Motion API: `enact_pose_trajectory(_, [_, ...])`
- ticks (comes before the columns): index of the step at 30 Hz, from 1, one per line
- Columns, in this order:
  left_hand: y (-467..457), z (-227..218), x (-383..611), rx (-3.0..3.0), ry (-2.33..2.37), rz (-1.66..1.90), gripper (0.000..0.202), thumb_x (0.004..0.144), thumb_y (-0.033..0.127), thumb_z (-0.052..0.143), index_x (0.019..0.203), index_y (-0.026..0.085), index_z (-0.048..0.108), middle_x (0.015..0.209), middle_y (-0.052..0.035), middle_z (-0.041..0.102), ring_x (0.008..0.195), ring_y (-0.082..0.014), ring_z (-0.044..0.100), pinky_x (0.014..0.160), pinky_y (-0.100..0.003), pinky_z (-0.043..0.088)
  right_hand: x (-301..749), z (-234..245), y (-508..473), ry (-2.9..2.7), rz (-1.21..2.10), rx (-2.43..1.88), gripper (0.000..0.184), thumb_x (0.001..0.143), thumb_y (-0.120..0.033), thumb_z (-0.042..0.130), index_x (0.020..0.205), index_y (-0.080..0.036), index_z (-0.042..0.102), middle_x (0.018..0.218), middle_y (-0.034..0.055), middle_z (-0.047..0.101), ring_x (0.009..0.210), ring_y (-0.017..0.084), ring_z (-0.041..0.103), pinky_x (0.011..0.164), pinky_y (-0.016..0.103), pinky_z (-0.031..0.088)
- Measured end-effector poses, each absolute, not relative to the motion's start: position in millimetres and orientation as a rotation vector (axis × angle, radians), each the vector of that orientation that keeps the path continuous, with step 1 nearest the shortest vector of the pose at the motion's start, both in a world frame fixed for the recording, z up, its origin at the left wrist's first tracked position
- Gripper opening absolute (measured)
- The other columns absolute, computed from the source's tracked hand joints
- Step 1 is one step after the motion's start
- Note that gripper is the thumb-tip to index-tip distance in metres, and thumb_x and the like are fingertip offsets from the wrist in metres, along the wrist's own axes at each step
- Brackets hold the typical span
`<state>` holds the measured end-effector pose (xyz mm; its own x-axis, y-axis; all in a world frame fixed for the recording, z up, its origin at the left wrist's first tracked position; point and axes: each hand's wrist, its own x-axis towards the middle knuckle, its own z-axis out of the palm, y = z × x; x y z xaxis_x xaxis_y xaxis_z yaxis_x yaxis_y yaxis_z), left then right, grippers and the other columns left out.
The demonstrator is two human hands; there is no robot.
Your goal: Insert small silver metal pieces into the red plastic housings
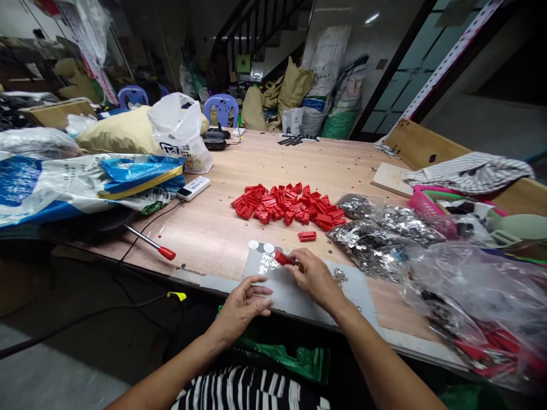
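Note:
My right hand [314, 276] pinches a small red plastic part [284, 259] over a grey metal plate [294, 293] at the table's near edge. Tiny silver pieces [268, 262] lie on the plate just left of the part. My left hand [245, 304] rests at the plate's front edge with fingers curled together; whether it holds anything is hidden. A pile of red plastic parts [287, 208] lies beyond on the wooden table [239, 176], with one loose red part [307, 236] nearer me.
Clear bags of shiny metal pieces [380, 233] lie to the right, with a pink basket [431, 208] behind. A red-handled screwdriver [150, 244], a white remote [194, 188] and blue-white sacks [85, 182] are at left. Chairs and sacks stand beyond the table.

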<state>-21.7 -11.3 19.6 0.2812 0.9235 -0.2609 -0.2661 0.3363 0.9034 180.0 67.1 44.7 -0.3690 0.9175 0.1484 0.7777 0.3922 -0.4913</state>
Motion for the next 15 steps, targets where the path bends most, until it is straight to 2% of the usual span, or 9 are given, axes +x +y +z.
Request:
enact_pose_trajectory(2, [-5.0,19.2,-17.2,0.799,0.933,1.0,0.063,0.069,0.035,0.074,0.123,0.022,0.044,0.112,-0.0091,0.06,0.095,-0.0205,0.063,0.08,-0.035,0.052,168.0,48.2,40.1,-2.283,0.65,-1.302,0.012,0.087,-0.02,0.052,0.095,-0.023,0.06,0.098,0.0029,0.06,0.087,0.015,0.058,0.077,0.025,0.045])
enact_pose_trajectory(3, [-2.5,18.9,-14.8,0.806,0.92,1.009,0.061,0.069,0.034,0.074,0.121,0.021,0.045,0.11,-0.0082,0.061,0.094,-0.0197,0.063,0.08,-0.034,0.051,161.9,49.2,28.0,-2.286,0.7,-1.265,0.014,0.086,-0.018,0.052,0.096,-0.023,0.06,0.101,0.0028,0.059,0.09,0.015,0.058,0.079,0.026,0.045])
enact_pose_trajectory(7, [0.6,16.1,-7.5,0.921,0.924,1.02,0.034,0.073,0.036,0.07,0.096,0.016,0.057,0.09,-0.0031,0.064,0.086,-0.0161,0.061,0.079,-0.029,0.05,152.6,49.5,2.7,-2.217,0.808,-1.246,0.016,0.086,-0.02,0.054,0.1,-0.024,0.061,0.103,0.0033,0.06,0.089,0.015,0.059,0.079,0.027,0.047])
enact_pose_trajectory(9, [-0.9,14.1,-7.1,0.926,0.953,1.036,0.03,0.073,0.035,0.069,0.093,0.016,0.057,0.093,-0.0031,0.064,0.086,-0.0159,0.061,0.078,-0.028,0.05,164.5,47.5,4.0,-2.135,0.824,-1.304,0.02,0.086,-0.025,0.055,0.106,-0.024,0.06,0.103,0.0039,0.062,0.088,0.016,0.06,0.078,0.027,0.048])
enact_pose_trajectory(12, [-4.0,11.0,-10.5,0.895,0.986,1.055,0.034,0.07,0.031,0.073,0.096,0.018,0.055,0.103,-0.0049,0.065,0.09,-0.016,0.062,0.081,-0.028,0.051,203.2,40.9,13.0,-1.997,0.705,-1.508,0.019,0.087,-0.031,0.052,0.1,-0.022,0.062,0.1,0.0051,0.065,0.083,0.017,0.061,0.075,0.029,0.048])
enact_pose_trajectory(15, [-7.2,8.6,-14.2,0.889,1.01,1.067,0.038,0.067,0.025,0.075,0.096,0.018,0.052,0.108,-0.0069,0.066,0.094,-0.017,0.064,0.084,-0.029,0.05,249.3,32.4,19.9,-1.861,0.428,-1.761,0.018,0.086,-0.03,0.049,0.094,-0.02,0.062,0.097,0.0066,0.067,0.09,0.02,0.062,0.079,0.031,0.046])
